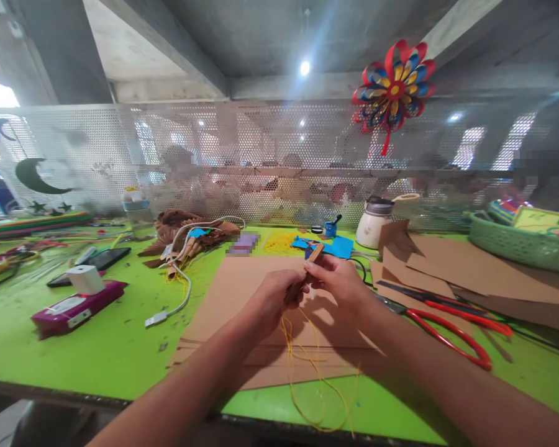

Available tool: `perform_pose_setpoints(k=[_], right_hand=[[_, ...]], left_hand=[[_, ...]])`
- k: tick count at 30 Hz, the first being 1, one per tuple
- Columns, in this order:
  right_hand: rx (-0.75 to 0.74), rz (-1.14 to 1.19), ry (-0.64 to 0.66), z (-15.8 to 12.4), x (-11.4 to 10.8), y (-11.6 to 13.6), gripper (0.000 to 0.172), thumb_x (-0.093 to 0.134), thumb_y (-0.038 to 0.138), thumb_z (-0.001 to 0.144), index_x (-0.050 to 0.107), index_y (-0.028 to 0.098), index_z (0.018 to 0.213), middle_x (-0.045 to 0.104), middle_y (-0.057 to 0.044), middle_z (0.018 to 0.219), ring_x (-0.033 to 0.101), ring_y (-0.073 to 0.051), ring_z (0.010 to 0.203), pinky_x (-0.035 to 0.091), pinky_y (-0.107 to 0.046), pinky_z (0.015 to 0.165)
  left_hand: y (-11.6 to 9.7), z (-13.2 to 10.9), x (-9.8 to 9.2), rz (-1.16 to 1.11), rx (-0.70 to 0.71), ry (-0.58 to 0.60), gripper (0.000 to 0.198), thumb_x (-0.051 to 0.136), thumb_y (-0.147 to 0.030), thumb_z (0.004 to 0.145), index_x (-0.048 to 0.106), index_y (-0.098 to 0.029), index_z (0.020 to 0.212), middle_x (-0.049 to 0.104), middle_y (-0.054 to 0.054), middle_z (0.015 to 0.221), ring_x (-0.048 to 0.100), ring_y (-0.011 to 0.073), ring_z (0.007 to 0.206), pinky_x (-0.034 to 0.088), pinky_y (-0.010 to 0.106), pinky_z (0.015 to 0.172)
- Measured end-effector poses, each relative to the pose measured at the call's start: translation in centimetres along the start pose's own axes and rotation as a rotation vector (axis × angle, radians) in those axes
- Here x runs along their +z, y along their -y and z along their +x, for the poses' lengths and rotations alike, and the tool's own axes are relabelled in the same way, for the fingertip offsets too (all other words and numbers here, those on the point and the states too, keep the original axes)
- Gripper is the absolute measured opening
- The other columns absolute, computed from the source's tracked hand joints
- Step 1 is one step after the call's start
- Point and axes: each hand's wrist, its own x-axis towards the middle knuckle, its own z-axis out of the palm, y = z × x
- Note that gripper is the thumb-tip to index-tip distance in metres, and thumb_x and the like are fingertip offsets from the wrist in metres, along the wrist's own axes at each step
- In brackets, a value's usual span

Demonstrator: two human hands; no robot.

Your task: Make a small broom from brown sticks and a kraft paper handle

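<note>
My left hand (272, 298) and my right hand (338, 282) meet over a stack of brown cardboard sheets (242, 292) on the green table (97, 354). Both are closed on a small rolled brown paper piece (310, 264) that sticks up between them. Yellow thread (307, 360) hangs from my hands and loops down past the table's front edge.
Red-handled scissors (451, 329) lie right of my hands. Further right are brown paper sheets (470, 273) and a green basket (522, 245). To the left lie a purple device with a white roll (77, 304), a white cable (177, 292) and a phone (93, 264). A perforated screen (261, 161) with a paper flower (394, 84) stands behind.
</note>
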Motion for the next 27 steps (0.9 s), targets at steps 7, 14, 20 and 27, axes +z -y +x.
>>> perform_pose_setpoints(k=[7,14,20,27], right_hand=[[0.022,0.072,0.007,-0.19,0.27,-0.14,0.020,0.069,0.035,0.066,0.065,0.016,0.068,0.063,-0.001,0.064,0.053,-0.012,0.053,0.044,-0.031,0.062],[0.038,0.057,-0.055,0.05,0.14,-0.11,0.028,0.067,0.042,0.066,0.065,0.015,0.062,0.062,-0.002,0.060,0.054,-0.013,0.055,0.044,-0.030,0.061],[0.058,0.056,-0.067,0.29,-0.03,0.09,0.032,0.064,0.046,0.068,0.065,0.014,0.062,0.065,-0.005,0.063,0.057,-0.015,0.058,0.045,-0.031,0.063],[0.051,0.060,-0.100,0.42,-0.27,-0.06,0.035,0.068,0.049,0.063,0.066,0.014,0.063,0.068,-0.006,0.066,0.059,-0.015,0.057,0.047,-0.032,0.064]], left_hand=[[0.55,0.22,-0.24,0.021,-0.012,-0.001,0.033,0.059,-0.044,0.075,0.064,-0.011,0.077,0.055,0.002,0.067,0.044,0.0082,0.057,0.030,0.021,0.053],[0.38,0.05,-0.14,0.057,-0.028,-0.035,0.032,0.059,-0.042,0.075,0.062,-0.011,0.073,0.054,0.002,0.065,0.043,0.0080,0.055,0.029,0.022,0.053],[0.39,0.01,-0.03,0.077,-0.037,-0.058,0.023,0.055,-0.034,0.076,0.060,-0.012,0.071,0.053,0.001,0.065,0.043,0.0077,0.054,0.030,0.022,0.052],[0.20,0.01,0.05,0.081,-0.040,-0.038,0.021,0.052,-0.032,0.075,0.058,-0.013,0.070,0.052,0.000,0.064,0.041,0.0072,0.053,0.028,0.021,0.051]])
